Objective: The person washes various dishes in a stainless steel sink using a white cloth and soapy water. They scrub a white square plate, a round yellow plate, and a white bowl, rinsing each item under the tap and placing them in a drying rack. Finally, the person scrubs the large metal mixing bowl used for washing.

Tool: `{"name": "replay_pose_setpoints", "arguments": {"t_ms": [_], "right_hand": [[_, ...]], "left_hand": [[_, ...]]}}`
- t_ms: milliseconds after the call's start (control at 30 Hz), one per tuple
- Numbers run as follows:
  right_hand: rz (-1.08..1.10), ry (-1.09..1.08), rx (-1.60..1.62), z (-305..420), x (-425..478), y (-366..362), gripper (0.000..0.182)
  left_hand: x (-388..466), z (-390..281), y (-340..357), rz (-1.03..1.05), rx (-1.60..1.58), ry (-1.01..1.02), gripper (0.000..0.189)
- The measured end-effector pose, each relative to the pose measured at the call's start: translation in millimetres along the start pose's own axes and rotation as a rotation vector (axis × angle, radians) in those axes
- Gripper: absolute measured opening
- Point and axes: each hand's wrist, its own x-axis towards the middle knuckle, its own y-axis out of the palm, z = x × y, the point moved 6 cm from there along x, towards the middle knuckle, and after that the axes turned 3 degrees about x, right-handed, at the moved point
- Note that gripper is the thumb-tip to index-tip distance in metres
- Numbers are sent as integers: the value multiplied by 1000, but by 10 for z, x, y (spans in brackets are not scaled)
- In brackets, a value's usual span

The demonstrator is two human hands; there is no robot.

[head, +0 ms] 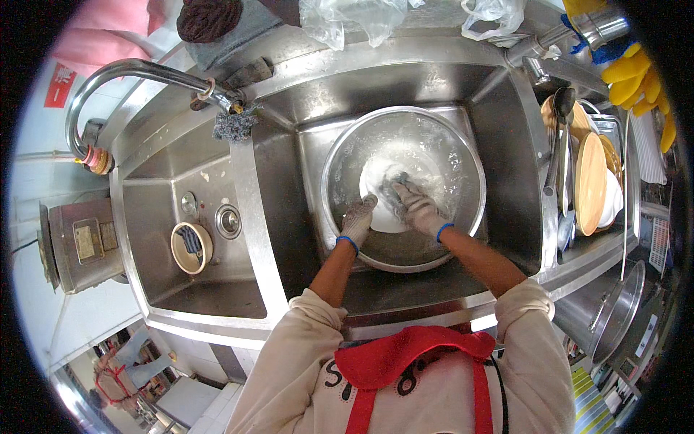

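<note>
A white dish (pixel 373 176) lies tilted in a large round metal basin (pixel 347 154) of cloudy water, set in the middle sink compartment. My left hand (pixel 358 219), in a wet knit glove with a blue cuff, grips the dish's near-left edge with the thumb on top. My right hand (pixel 418 210), gloved the same way, presses a grey scrubber (pixel 391 187) against the inside of the dish. The right fingertips and part of the scrubber are blurred by water and foam.
Left compartment: a beige bowl (pixel 204 249) holding striped cloth, beside a drain (pixel 228 221). A curved faucet (pixel 135 69) hangs over the divider, where a grey scouring pad (pixel 234 126) rests. At right stand wooden plates (pixel 590 184), ladles (pixel 564 103) and a big metal pot (pixel 583 309); yellow gloves (pixel 629 70) hang above.
</note>
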Motion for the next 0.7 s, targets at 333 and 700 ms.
{"name": "replay_pose_setpoints", "arguments": {"t_ms": [333, 700], "right_hand": [[-286, -77, 239, 159, 429, -69, 33], [155, 183, 1707, 428, 314, 133, 50]], "left_hand": [[-142, -92, 35, 113, -29, 349, 59], [-50, -28, 76, 123, 118, 157, 63]]}}
